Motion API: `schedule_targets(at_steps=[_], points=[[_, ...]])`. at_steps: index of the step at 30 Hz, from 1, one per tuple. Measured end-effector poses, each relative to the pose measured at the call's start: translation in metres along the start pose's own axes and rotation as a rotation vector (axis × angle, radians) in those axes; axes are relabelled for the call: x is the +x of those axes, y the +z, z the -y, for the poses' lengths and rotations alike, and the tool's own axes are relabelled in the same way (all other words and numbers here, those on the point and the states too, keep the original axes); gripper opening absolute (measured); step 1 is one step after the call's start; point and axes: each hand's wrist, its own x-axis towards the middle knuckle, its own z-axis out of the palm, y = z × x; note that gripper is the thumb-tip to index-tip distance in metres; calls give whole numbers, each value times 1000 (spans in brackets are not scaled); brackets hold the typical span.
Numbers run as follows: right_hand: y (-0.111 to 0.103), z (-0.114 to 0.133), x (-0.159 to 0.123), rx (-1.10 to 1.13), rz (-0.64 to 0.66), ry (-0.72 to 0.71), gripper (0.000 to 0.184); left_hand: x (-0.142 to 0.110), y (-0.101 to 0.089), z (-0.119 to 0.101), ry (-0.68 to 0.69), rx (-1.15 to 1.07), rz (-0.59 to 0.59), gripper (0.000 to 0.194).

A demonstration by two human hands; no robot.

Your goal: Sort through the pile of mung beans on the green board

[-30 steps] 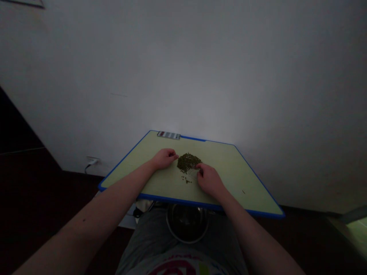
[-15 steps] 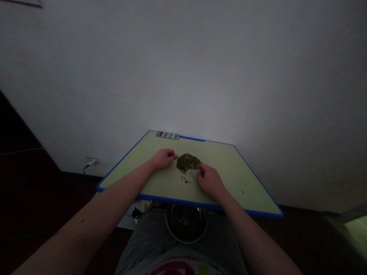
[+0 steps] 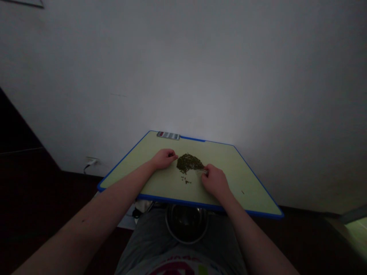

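The right hand [image 3: 215,178] had just shifted a little rightward, drawing the pale, see-through strip [image 3: 200,173] in its pinched fingers toward the right edge of the pile of small green grains [image 3: 188,162]. The pile lay at the centre of the frame, on the table [image 3: 229,164], and now tapered toward those fingers, which suggested that the strip was working along its near right side. The left hand [image 3: 164,159] had barely moved: its fingers were curled beside the pile's left edge, and whether they gripped anything could not be told. The loose grains [image 3: 187,182] just below the pile looked unmoved, apparently outside this stroke.
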Motion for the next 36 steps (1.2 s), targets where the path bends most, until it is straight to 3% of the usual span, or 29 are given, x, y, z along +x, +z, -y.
schedule_targets(at_steps=[7,14,20,29,36], points=[[-3,-24,0,-11,1,88,19,1,1,3,-23,13,19,35],[-8,-32,-7,49,-2,40,19,0,0,4,-13,5,5,34],[-8,-22,-11,79,18,-10,19,1,-1,1,-19,20,12,33],[2,5,16,123,87,-196,24,1,1,4,-7,20,13,33],[5,7,24,151,128,-247,24,1,0,3,-3,37,14,32]])
